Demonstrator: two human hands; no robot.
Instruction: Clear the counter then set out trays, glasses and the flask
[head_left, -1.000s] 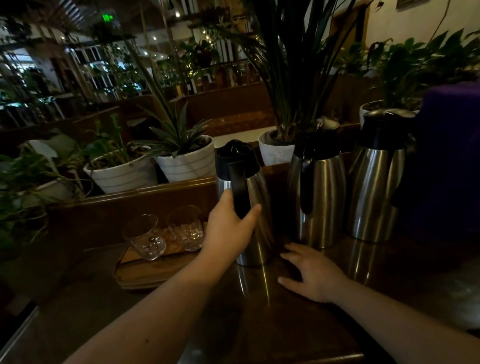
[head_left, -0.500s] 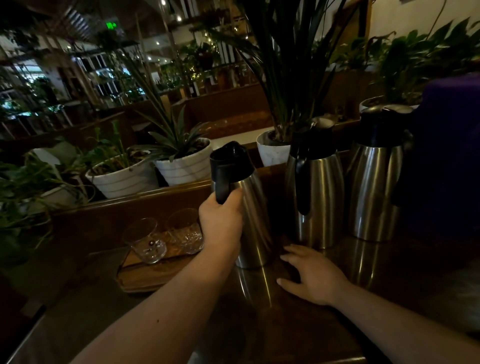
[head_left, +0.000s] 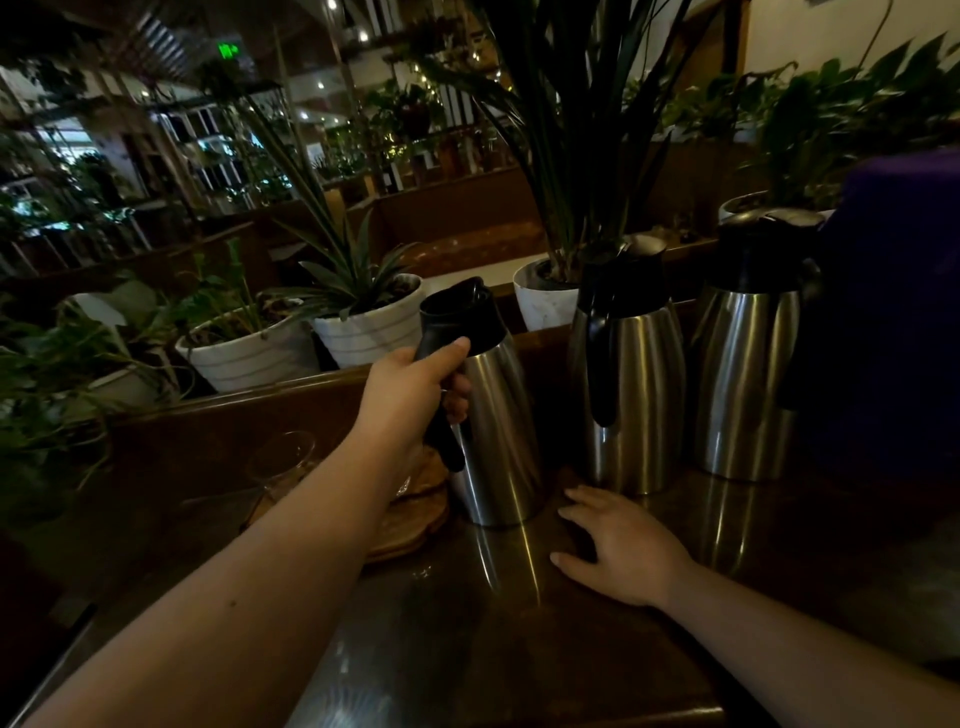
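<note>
A steel flask with a black lid and black handle stands on the dark counter, tilted slightly to the left. My left hand is wrapped around its handle. My right hand lies flat on the counter just right of the flask's base, fingers spread, holding nothing. A wooden tray sits left of the flask, mostly hidden by my left forearm. One glass shows on it; a second is hidden behind my arm.
Two more steel flasks stand to the right at the counter's back. A dark purple object fills the far right. White plant pots line the ledge behind the counter.
My left hand has closed around the flask's handle and the flask has tipped and shifted slightly left toward the tray. My right hand has stayed flat on the counter.
</note>
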